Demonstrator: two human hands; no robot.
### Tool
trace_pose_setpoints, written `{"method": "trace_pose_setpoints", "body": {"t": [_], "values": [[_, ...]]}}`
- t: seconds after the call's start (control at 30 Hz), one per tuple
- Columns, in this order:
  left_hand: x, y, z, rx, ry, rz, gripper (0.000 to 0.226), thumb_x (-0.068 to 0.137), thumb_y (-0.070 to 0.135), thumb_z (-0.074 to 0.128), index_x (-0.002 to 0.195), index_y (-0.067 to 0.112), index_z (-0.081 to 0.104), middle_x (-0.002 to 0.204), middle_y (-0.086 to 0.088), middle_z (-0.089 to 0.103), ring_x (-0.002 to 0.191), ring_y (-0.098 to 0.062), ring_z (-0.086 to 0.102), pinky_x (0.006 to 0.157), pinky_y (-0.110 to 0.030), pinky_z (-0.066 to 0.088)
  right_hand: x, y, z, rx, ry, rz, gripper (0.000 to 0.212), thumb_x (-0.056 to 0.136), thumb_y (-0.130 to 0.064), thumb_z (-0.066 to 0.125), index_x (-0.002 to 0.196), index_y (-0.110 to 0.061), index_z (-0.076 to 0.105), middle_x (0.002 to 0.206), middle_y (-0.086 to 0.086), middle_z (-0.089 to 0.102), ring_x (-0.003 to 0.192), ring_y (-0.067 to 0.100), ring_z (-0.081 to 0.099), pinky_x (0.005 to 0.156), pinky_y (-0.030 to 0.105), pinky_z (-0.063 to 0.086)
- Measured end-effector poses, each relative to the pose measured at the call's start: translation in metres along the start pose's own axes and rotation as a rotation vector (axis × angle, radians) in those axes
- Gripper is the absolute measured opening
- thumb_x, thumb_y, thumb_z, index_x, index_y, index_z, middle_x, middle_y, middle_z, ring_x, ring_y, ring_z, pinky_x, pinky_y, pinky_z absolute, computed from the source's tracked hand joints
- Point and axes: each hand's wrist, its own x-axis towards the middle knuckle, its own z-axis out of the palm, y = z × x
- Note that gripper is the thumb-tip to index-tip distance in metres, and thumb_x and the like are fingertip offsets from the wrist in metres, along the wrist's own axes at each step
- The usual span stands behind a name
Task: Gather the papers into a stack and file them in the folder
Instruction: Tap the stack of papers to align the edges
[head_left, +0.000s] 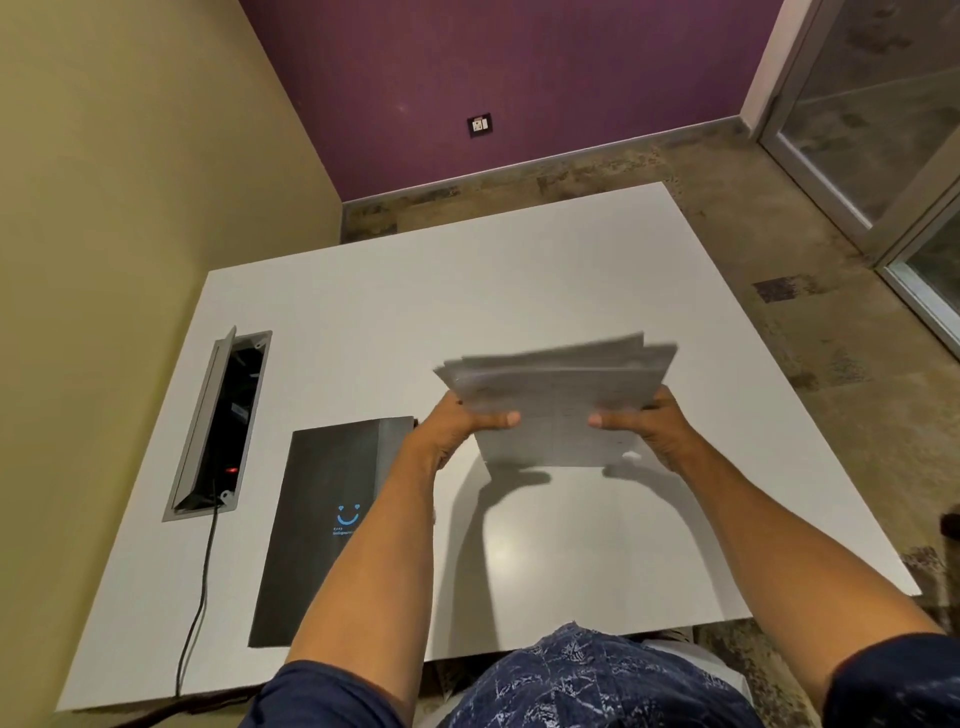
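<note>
Fingers: both thumbs press the near face of the papers (558, 400), the remaining fingers curled behind the sheets and hidden from the head camera.
Left hand (462, 426): clamped on the bundle's left edge, wrist crossing above the folder's far right corner.
Right hand (644, 426): clamped on the bundle's right edge, forearm reaching in from the lower right.
Papers: gathered in one bundle, held in the air above the white table (363, 312), long axis running left to right between the two hands; top edges are fanned and uneven, and blurred, so the sheets look not yet squared.
Folder (327, 525): dark, closed, flat on the table, bearing a small blue smile mark; its long axis runs away from the person, roughly crosswise to the bundle.
Key relation: the folder lies to the left of the bundle and lower, nearer the person; the left hand is the closer one.
Judgement: the cover likely needs opening, and the bundle turning to match, before filing.
Also on the table: an open cable box (218, 421) with a cord (200, 597), left of the folder.
</note>
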Motion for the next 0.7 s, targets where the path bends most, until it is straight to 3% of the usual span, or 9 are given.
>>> {"method": "trace_pose_setpoints", "body": {"t": [0.13, 0.2, 0.33, 0.47, 0.57, 0.7], "values": [[-0.003, -0.026, 0.006, 0.061, -0.002, -0.098, 0.067, 0.076, 0.015, 0.090, 0.136, 0.022, 0.062, 0.129, 0.005, 0.072, 0.123, -0.014, 0.065, 0.112, -0.041, 0.048, -0.002, 0.017, -0.002, -0.057, 0.017, 0.122, 0.070, 0.036, -0.032, 0.103, 0.101, -0.030, 0.077, 0.101, -0.014, 0.081, 0.099, 0.006, 0.075, 0.075, 0.017, 0.060], [-0.002, -0.031, 0.009, 0.050, 0.040, -0.112, 0.061, 0.078, 0.019, 0.089, 0.133, 0.023, 0.064, 0.127, 0.005, 0.073, 0.122, -0.016, 0.066, 0.108, -0.039, 0.050, 0.002, 0.018, -0.002, -0.079, 0.008, 0.121, 0.069, 0.043, -0.034, 0.103, 0.106, -0.029, 0.074, 0.104, -0.013, 0.081, 0.101, 0.006, 0.075, 0.081, 0.021, 0.061], [-0.001, -0.034, 0.009, 0.064, 0.124, -0.121, 0.040, 0.078, 0.032, 0.088, 0.115, 0.028, 0.073, 0.113, 0.007, 0.079, 0.109, -0.017, 0.073, 0.086, -0.026, 0.058, 0.000, 0.010, -0.003, -0.089, -0.006, 0.067, 0.064, 0.055, -0.040, 0.099, 0.113, -0.026, 0.075, 0.110, -0.006, 0.081, 0.102, 0.011, 0.077, 0.084, 0.025, 0.062], [0.002, -0.032, 0.007, 0.020, 0.143, -0.101, 0.051, 0.071, 0.048, 0.091, 0.114, 0.023, 0.077, 0.111, 0.001, 0.080, 0.106, -0.017, 0.076, 0.082, -0.023, 0.059, 0.001, 0.006, -0.004, 0.005, -0.070, 0.046, 0.058, 0.069, -0.027, 0.096, 0.122, -0.018, 0.075, 0.119, 0.005, 0.078, 0.110, 0.022, 0.076, 0.086, 0.033, 0.063], [0.005, -0.031, 0.018, -0.077, 0.124, -0.124, 0.052, 0.065, 0.041, 0.097, 0.107, 0.015, 0.080, 0.111, -0.010, 0.079, 0.105, -0.025, 0.076, 0.080, -0.028, 0.062, 0.004, 0.005, 0.003, -0.006, -0.135, 0.094, 0.068, 0.067, -0.023, 0.094, 0.130, -0.015, 0.069, 0.123, 0.007, 0.077, 0.115, 0.024, 0.074, 0.095, 0.041, 0.061], [0.007, -0.033, 0.024, -0.145, 0.123, -0.170, 0.059, 0.067, 0.025, 0.097, 0.120, 0.012, 0.074, 0.116, -0.013, 0.077, 0.108, -0.032, 0.075, 0.089, -0.043, 0.061, 0.006, 0.004, 0.004, 0.060, -0.085, 0.134, 0.061, 0.075, -0.021, 0.088, 0.132, -0.012, 0.068, 0.123, 0.010, 0.076, 0.114, 0.029, 0.073, 0.101, 0.050, 0.057]]}}
